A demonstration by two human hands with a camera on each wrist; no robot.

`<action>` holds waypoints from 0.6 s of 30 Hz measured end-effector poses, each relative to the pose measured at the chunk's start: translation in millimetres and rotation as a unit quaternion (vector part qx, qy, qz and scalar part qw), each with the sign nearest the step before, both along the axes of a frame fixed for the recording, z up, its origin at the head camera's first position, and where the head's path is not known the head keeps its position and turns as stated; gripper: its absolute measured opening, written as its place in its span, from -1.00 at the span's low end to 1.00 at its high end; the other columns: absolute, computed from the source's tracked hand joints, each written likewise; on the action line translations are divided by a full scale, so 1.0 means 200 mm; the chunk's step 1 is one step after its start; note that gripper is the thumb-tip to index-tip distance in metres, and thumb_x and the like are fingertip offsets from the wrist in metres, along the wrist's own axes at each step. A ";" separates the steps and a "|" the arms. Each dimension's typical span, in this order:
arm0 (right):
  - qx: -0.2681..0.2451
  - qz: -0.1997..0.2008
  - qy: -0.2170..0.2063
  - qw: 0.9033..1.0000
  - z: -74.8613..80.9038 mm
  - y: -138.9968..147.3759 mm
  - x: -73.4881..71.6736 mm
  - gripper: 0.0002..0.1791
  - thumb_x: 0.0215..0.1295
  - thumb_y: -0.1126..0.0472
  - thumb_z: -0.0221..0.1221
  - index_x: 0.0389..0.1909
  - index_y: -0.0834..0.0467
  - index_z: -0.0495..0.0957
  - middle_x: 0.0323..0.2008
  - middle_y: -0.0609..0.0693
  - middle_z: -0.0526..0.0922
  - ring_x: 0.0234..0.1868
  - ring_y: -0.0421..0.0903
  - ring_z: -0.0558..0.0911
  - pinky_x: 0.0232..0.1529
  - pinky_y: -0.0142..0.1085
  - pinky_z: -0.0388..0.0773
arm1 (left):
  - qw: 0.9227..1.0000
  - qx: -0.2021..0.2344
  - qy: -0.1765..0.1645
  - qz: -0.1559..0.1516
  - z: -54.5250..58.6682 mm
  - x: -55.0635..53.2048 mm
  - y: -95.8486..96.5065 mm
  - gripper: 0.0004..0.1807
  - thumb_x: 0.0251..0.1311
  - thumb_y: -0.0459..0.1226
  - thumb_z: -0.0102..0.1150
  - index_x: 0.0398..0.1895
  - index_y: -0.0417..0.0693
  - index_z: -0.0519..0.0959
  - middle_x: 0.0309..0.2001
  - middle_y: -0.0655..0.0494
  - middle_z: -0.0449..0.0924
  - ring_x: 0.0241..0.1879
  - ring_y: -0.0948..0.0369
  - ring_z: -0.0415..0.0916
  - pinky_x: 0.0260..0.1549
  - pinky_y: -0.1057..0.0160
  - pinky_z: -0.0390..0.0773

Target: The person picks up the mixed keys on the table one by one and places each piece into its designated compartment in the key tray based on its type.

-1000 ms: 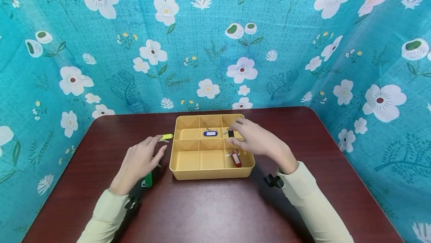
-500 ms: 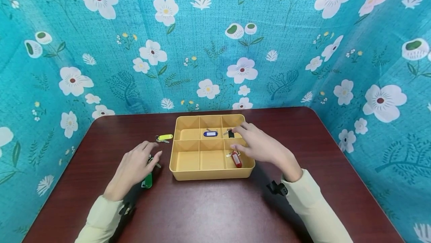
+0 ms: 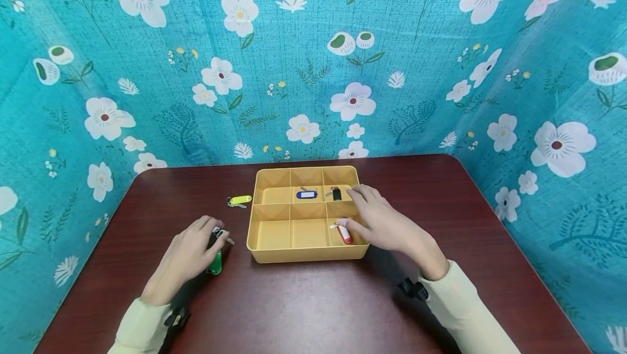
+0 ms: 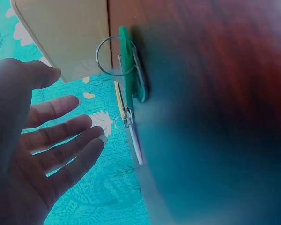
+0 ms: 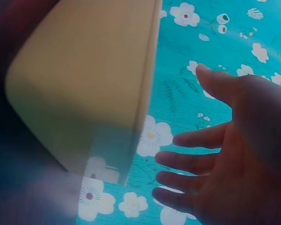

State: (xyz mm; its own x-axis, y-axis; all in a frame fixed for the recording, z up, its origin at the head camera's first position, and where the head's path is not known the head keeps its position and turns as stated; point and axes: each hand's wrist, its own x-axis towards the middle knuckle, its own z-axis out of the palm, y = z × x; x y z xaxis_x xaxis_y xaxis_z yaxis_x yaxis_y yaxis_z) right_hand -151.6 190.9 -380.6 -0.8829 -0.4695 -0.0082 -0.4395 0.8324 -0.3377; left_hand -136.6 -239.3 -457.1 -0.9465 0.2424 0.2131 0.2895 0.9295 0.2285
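My left hand (image 3: 186, 250) hovers over a green key tag (image 3: 215, 264) with a ring and key, its fingers relaxed and holding nothing. In the left wrist view the green key tag (image 4: 126, 65) lies on the table, apart from the fingertips. Above the right side of a yellow divided tray (image 3: 306, 256), my right hand (image 3: 392, 226) has loosely spread fingers and grips nothing. Its thumb partly covers a red key tag (image 3: 345, 235) in the front right compartment. A black key tag (image 3: 337, 194) lies in the back right compartment, a blue key tag (image 3: 306, 195) in the back middle one.
A yellow key tag (image 3: 240, 200) with its key lies on the dark wooden table (image 3: 303, 310), left of the tray. The tray's wall (image 5: 93, 70) stands beside my right hand. A flowered blue cloth (image 3: 274, 81) hangs behind the table and at both sides.
My left hand has drawn back from near the yellow key tag toward the green one. My right hand has moved right and nearer to me, away from the black key tag.
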 end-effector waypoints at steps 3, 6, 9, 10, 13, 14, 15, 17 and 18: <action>0.000 0.002 -0.001 1.000 -0.03 0.01 0.01 -0.03 0.52 -0.27 0.14 0.60 0.38 0.13 0.60 0.36 0.19 0.66 0.35 0.09 0.60 0.22 0.21 | 1.000 0.004 -0.010 -0.001 -0.01 0.01 -0.01 -0.67 0.43 -0.06 0.28 0.03 -0.10 0.67 -0.02 -0.05 0.69 -0.12 0.05 0.65 -0.20 -0.08 0.76; -0.002 0.003 -0.007 1.000 -0.06 0.02 0.02 0.02 0.53 -0.30 0.10 0.62 0.39 0.07 0.64 0.35 0.12 0.69 0.35 0.03 0.63 0.21 0.16 | 1.000 0.005 -0.017 -0.003 -0.01 0.02 -0.02 -0.63 0.44 -0.05 0.27 0.10 -0.10 0.66 0.04 -0.07 0.69 -0.01 0.00 0.66 -0.12 -0.13 0.76; -0.004 0.000 -0.018 1.000 -0.09 0.03 0.03 0.07 0.53 -0.34 0.06 0.65 0.39 -0.02 0.68 0.34 0.00 0.71 0.33 -0.06 0.65 0.20 0.10 | 1.000 0.007 -0.018 -0.006 -0.02 0.04 -0.03 -0.60 0.43 -0.04 0.28 0.14 -0.11 0.65 0.07 -0.07 0.68 0.04 -0.02 0.66 -0.08 -0.16 0.75; -0.005 -0.001 -0.021 1.000 -0.09 0.03 0.03 0.09 0.52 -0.36 0.05 0.65 0.39 -0.04 0.69 0.33 -0.05 0.72 0.32 -0.09 0.66 0.20 0.08 | 1.000 0.008 -0.018 -0.008 -0.02 0.04 -0.04 -0.60 0.42 -0.04 0.29 0.14 -0.11 0.65 0.08 -0.07 0.68 0.05 -0.02 0.66 -0.08 -0.16 0.75; -0.007 -0.005 -0.026 1.000 -0.12 0.04 0.04 0.13 0.52 -0.41 -0.01 0.66 0.38 -0.11 0.71 0.31 -0.16 0.73 0.29 -0.17 0.68 0.18 0.01 | 1.000 0.010 -0.016 -0.013 -0.02 0.05 -0.05 -0.57 0.40 -0.04 0.31 0.16 -0.13 0.64 0.09 -0.07 0.67 0.06 -0.03 0.65 -0.06 -0.16 0.75; -0.006 -0.008 -0.026 1.000 -0.13 0.04 0.04 0.14 0.51 -0.43 -0.03 0.67 0.38 -0.13 0.72 0.29 -0.20 0.74 0.28 -0.19 0.68 0.17 0.00 | 1.000 0.010 -0.017 -0.014 -0.02 0.05 -0.05 -0.55 0.40 -0.03 0.32 0.16 -0.14 0.63 0.09 -0.08 0.67 0.07 -0.04 0.65 -0.06 -0.16 0.75; -0.004 -0.009 -0.023 1.000 -0.13 0.04 0.04 0.15 0.51 -0.45 -0.04 0.67 0.38 -0.14 0.72 0.29 -0.21 0.74 0.27 -0.20 0.69 0.17 -0.01 | 1.000 0.008 -0.018 -0.015 -0.02 0.06 -0.05 -0.54 0.40 -0.03 0.32 0.17 -0.15 0.63 0.10 -0.09 0.67 0.07 -0.04 0.64 -0.05 -0.17 0.75; 0.002 -0.011 -0.017 1.000 -0.15 0.04 0.04 0.17 0.50 -0.47 -0.06 0.67 0.37 -0.17 0.72 0.29 -0.25 0.74 0.27 -0.22 0.69 0.16 -0.03 | 1.000 0.005 -0.023 -0.016 -0.02 0.06 -0.06 -0.51 0.39 -0.01 0.32 0.19 -0.17 0.62 0.11 -0.11 0.67 0.10 -0.06 0.63 -0.03 -0.17 0.74; 0.005 -0.012 -0.014 1.000 -0.16 0.04 0.04 0.18 0.49 -0.48 -0.06 0.67 0.38 -0.18 0.72 0.30 -0.25 0.74 0.27 -0.22 0.69 0.16 -0.03 | 1.000 0.003 -0.026 -0.016 -0.02 0.07 -0.07 -0.50 0.39 -0.01 0.32 0.20 -0.17 0.61 0.12 -0.12 0.67 0.10 -0.06 0.63 -0.02 -0.17 0.74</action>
State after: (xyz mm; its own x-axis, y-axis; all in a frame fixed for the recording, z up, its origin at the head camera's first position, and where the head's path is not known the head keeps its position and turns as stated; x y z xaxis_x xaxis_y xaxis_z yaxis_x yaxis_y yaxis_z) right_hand -144.5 199.7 -412.4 -0.8934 -0.4477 -0.0376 -0.4094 0.8458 -0.3420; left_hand -123.3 -252.4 -460.6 -0.9481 0.2717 0.1650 0.3066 0.9187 0.2490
